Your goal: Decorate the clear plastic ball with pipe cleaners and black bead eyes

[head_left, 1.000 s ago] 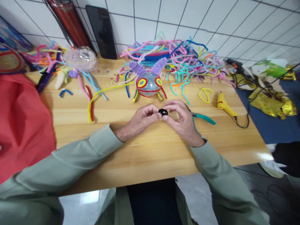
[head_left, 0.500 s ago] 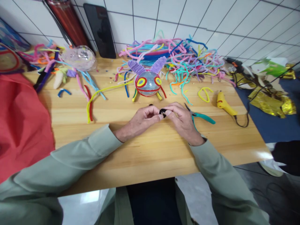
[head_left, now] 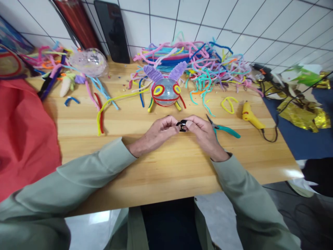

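Between my two hands is a short black pipe cleaner (head_left: 183,130), bent into a small curl. My left hand (head_left: 163,130) pinches its left side with thumb and fingers. On the other side my right hand (head_left: 198,130) grips it, thumb toward me; the fingers cover part of it. Just beyond my hands stands a clear ball figure (head_left: 166,99) with purple ears, red and yellow eyes, a red mouth line and short yellow-green feet. Teal-handled pliers (head_left: 226,130) lie right beside my right hand.
A tangled heap of coloured pipe cleaners (head_left: 197,59) lies along the tiled wall. A yellow glue gun (head_left: 251,117) with its cord is at the right. Red cloth (head_left: 26,139) covers the left side. A black phone (head_left: 113,33) leans on the wall near a red cylinder (head_left: 80,24).
My fingers have shifted slightly on the black pipe cleaner, and more of its curl shows between them. The view has moved a little; the other things stay in place.
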The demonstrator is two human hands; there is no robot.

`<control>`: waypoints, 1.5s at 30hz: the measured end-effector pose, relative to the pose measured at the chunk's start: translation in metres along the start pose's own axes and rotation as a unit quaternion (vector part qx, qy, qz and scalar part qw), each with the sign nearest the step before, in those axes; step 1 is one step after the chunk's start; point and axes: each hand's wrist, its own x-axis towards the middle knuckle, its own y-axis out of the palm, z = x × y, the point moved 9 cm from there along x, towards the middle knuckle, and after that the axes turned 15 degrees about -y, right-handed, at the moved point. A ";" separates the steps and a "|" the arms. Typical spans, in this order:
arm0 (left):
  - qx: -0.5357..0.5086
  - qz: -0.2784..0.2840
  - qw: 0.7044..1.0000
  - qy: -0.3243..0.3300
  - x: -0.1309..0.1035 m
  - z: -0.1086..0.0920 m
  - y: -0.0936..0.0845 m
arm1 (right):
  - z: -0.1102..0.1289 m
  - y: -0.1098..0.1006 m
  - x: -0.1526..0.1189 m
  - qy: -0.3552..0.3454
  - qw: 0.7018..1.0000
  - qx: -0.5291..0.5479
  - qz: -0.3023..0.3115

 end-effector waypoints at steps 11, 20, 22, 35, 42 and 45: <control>0.020 -0.019 1.000 -0.002 -0.002 -0.002 -0.002 | -0.015 0.009 -0.003 0.035 0.997 0.069 0.000; 0.143 -0.090 0.982 0.085 -0.008 -0.012 -0.005 | 0.029 0.011 -0.002 -0.176 0.954 -0.234 0.070; 0.183 -0.098 0.973 0.102 -0.010 -0.014 -0.003 | 0.036 0.016 -0.005 -0.218 0.932 -0.279 0.083; 0.200 -0.073 0.971 0.110 -0.014 -0.021 0.001 | 0.046 0.009 -0.005 -0.243 0.923 -0.296 0.039; 0.074 -0.024 0.996 0.034 -0.009 -0.014 -0.001 | 0.028 0.001 0.001 -0.118 0.978 -0.170 0.020; 0.021 0.004 1.000 0.007 -0.004 -0.006 0.002 | 0.016 -0.001 0.001 -0.069 0.990 -0.122 0.010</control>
